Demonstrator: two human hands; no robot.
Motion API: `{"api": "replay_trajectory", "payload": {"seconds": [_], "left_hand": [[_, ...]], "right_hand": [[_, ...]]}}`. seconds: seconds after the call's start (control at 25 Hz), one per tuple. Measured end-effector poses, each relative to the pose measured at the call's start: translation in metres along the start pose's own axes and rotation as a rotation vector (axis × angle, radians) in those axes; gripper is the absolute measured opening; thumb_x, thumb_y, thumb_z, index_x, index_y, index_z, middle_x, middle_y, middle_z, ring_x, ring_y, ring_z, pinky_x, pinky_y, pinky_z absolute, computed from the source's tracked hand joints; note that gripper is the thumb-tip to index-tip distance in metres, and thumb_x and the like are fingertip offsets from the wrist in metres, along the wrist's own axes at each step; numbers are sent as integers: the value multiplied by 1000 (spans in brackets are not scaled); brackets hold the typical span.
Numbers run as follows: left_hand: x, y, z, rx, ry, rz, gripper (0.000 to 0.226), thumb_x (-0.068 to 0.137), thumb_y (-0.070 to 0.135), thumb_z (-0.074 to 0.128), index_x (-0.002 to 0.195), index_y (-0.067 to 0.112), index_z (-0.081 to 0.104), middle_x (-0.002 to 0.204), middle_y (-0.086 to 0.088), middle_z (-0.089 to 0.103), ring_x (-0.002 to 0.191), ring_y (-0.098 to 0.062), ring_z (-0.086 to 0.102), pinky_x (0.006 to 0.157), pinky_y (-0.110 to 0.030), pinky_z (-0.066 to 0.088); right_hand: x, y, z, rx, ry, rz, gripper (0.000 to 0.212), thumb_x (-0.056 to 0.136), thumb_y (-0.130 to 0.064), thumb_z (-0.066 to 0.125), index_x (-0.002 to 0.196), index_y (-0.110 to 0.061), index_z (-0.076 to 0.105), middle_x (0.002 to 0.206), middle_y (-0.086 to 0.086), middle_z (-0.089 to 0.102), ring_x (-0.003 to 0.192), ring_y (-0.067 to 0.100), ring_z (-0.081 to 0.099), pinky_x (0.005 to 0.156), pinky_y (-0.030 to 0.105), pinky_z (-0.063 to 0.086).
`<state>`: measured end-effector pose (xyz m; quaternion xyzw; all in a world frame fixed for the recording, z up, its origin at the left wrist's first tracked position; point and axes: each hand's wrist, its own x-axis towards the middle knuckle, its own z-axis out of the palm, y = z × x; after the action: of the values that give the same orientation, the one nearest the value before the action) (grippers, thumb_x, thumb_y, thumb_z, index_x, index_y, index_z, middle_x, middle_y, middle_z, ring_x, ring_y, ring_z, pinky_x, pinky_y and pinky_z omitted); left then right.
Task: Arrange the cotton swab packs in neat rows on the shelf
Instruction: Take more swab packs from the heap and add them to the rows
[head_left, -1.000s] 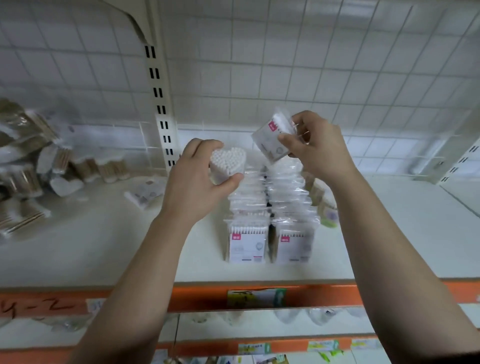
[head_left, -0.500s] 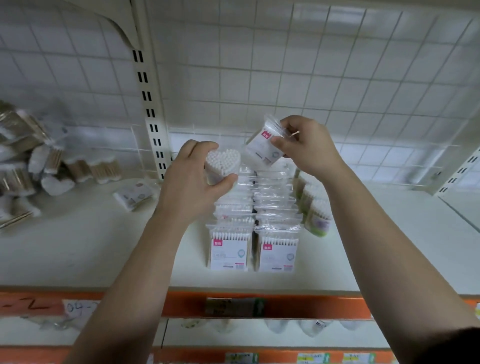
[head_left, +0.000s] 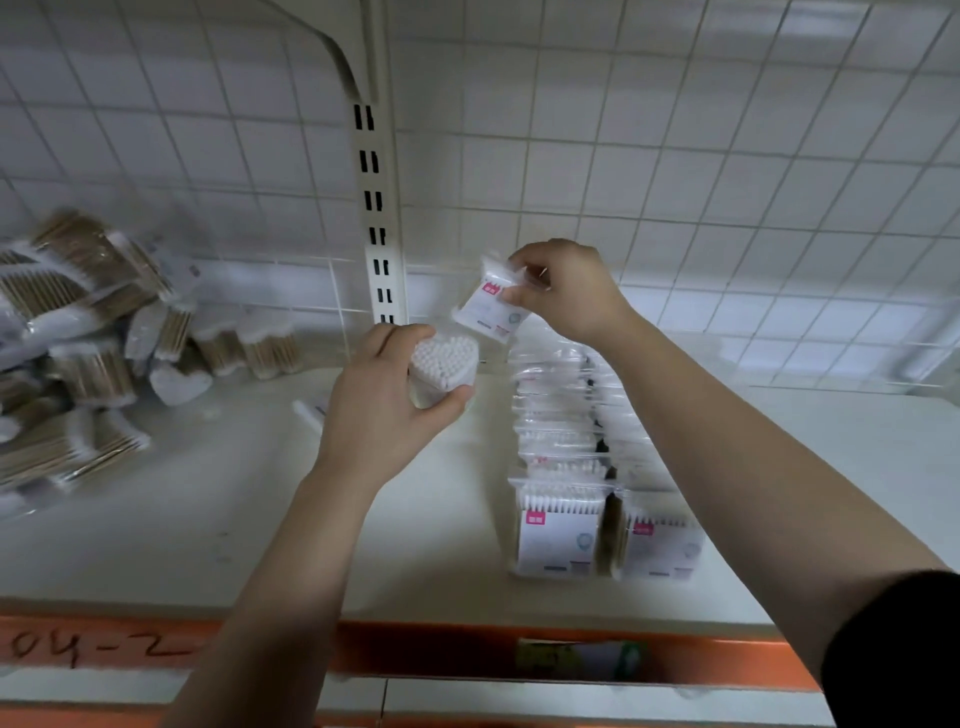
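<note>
my right hand pinches a flat swab pack above the back of the rows – light, crinkly, slippery film, so i'd grip its edges. my left hand grips a heart-shaped tub – stiffer.

2 pack rows right on shelf, loose pile left
</note>
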<state>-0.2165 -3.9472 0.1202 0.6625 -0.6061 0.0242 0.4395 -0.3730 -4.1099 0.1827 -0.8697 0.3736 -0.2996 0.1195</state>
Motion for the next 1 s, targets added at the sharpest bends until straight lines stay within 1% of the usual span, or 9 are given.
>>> {"api": "replay_trajectory", "payload": {"seconds": [0.08,0.24,0.36,0.52,0.6,0.68,0.76,0.88,1.0], "left_hand": [[-2,-7,1,-2,-19,-2,68,66,61,56,119,18,58,112,4,54,88,-17,57,77,-38,52],[-2,-17,3,-18,-41,-8,66,66,60,57,119,21,57,112,7,53,90,-16,58,77,-41,53],[-3,-24,5,-41,-52,-13,65,67,60,58,119,22,57,111,9,52,88,-15,57,77,-42,53],[-4,-30,7,-59,-60,-21,64,68,60,60,120,24,55,112,11,51,88,-16,58,79,-43,53],[-4,-32,8,-67,-64,-23,64,68,60,60,120,24,55,112,12,51,90,-15,58,79,-43,53],[-5,-34,8,-76,-64,-26,64,68,59,61,120,23,56,112,11,52,91,-15,58,79,-42,54],[-5,-34,9,-79,-65,-34,64,67,59,61,120,23,56,111,10,52,91,-15,58,79,-41,53],[-6,-33,8,-71,-64,-32,64,67,59,61,120,23,56,111,9,53,89,-15,58,78,-40,53],[-7,-32,6,-76,-54,-23,62,68,58,62,119,23,57,111,9,53,89,-15,58,79,-41,53]], "right_hand": [[4,2,15,-21,-50,19,31,79,-27,75,106,-14,68,93,8,63,82,20,56,75,27,42],[5,4,36,-112,-147,51,31,77,-29,76,106,-20,70,97,2,64,81,15,54,78,32,48],[7,7,46,-235,-208,70,29,78,-30,75,105,-23,70,98,-2,66,89,17,58,76,29,47],[7,7,55,-274,-251,92,20,76,-28,76,91,-19,68,89,-2,65,81,16,55,68,25,39],[8,7,57,-272,-271,88,18,76,-23,76,90,-18,67,86,-3,62,83,16,57,69,25,41],[9,8,57,-259,-249,74,15,75,-18,75,88,-16,67,84,-2,63,85,17,58,71,26,44],[11,9,58,-259,-230,67,14,75,-17,75,86,-15,65,83,-1,63,85,19,57,70,27,43],[13,11,62,-305,-250,67,15,77,-15,72,90,-15,65,88,0,63,87,18,50,72,28,43],[15,14,61,-328,-271,56,19,79,-13,68,98,-15,66,96,1,66,96,21,54,78,29,45]]}}
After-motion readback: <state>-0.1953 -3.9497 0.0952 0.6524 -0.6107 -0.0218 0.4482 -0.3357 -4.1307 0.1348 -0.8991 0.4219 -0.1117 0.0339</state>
